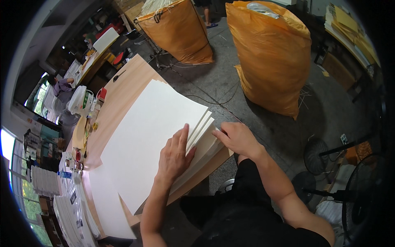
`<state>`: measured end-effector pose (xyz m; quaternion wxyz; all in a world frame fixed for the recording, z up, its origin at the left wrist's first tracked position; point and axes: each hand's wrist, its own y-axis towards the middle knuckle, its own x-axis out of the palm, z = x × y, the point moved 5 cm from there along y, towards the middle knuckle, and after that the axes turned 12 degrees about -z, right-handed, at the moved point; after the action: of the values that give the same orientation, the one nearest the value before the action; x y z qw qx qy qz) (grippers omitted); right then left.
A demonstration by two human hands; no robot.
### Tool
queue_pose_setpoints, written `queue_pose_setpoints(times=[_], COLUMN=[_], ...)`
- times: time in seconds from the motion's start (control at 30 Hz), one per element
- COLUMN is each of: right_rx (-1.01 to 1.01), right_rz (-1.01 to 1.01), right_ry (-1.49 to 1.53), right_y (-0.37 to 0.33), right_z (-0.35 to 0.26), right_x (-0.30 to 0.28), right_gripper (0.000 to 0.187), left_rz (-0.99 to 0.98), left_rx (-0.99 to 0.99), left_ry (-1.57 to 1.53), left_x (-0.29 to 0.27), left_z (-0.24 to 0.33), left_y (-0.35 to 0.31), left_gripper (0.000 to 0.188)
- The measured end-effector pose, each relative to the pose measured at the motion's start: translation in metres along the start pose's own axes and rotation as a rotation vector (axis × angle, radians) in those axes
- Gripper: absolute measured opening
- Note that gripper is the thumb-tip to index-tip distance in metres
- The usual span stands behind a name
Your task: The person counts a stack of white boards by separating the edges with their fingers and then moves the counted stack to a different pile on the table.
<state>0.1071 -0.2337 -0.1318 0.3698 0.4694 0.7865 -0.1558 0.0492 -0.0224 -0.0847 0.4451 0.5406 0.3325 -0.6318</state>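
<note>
A stack of large white sheets [154,123] lies on the pale wooden table, its right-hand edges fanned into several layers. My left hand [175,158] rests on the top sheet near that edge, fingers stretched out and the thumb apart, at the layered edges. At the stack's right corner, my right hand [236,138] is closed, its fingers curled and the thumb at the edge of a lower sheet. Part of its grip is hidden from this side. Another white sheet [109,206] sticks out from under the stack at the near left.
The wooden table [127,78] carries scissors [119,75] at its far end and a white bucket [80,101] at its left. Two large orange sacks [271,57] stand beyond on the floor. Fans [362,193] stand at the right. A person [63,86] sits far left.
</note>
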Motion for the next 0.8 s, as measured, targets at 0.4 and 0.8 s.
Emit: queue_pose_setpoints(times=[0.4, 0.8], right_rx=[0.088, 0.125], right_rz=[-0.056, -0.161], right_ry=[1.046, 1.436], right_y=[0.022, 0.028], right_z=[-0.008, -0.004], right_x=[0.026, 0.032], right_gripper=[0.033, 0.032], left_rz=[-0.102, -0.056], left_rx=[0.132, 0.169], left_ry=[0.019, 0.066], left_x=[-0.022, -0.024], left_z=[-0.011, -0.002], left_y=[0.009, 0.004], left_gripper=[0.04, 0.066])
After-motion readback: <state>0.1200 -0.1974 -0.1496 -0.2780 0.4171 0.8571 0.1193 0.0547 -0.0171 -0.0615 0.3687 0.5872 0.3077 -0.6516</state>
